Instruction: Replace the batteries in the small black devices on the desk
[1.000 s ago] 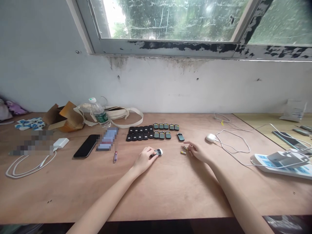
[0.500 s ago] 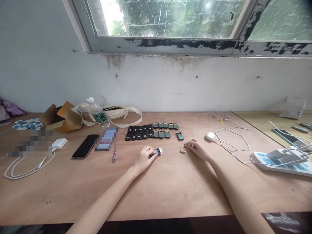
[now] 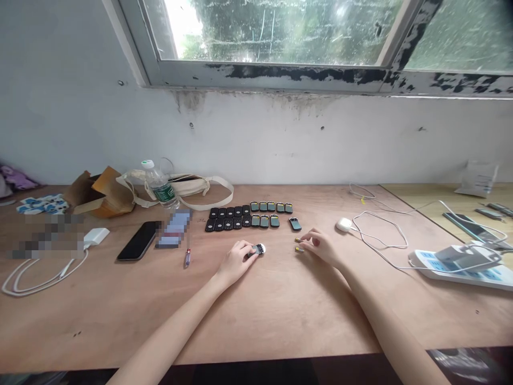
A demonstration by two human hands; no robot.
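Note:
My left hand is closed on a small electronic module with a grey face and a white round end, held at the tabletop. To its right, my right hand pinches a small yellow cylinder that looks like a battery. A second small battery lies just below these fingertips, close to the thumb. Beyond the right hand rests a single dark module with a grey face. Further left are two rows of similar grey-faced modules, beside two rows of black oval cases.
At left lie a screwdriver, a black phone, a water bottle, a cream strap bag and an open cardboard box. A white charger with cable and a power strip are at right.
My right hand has shifted left with the small battery, nearer to the second one. My left hand stays in place with the module. The view has shifted slightly.

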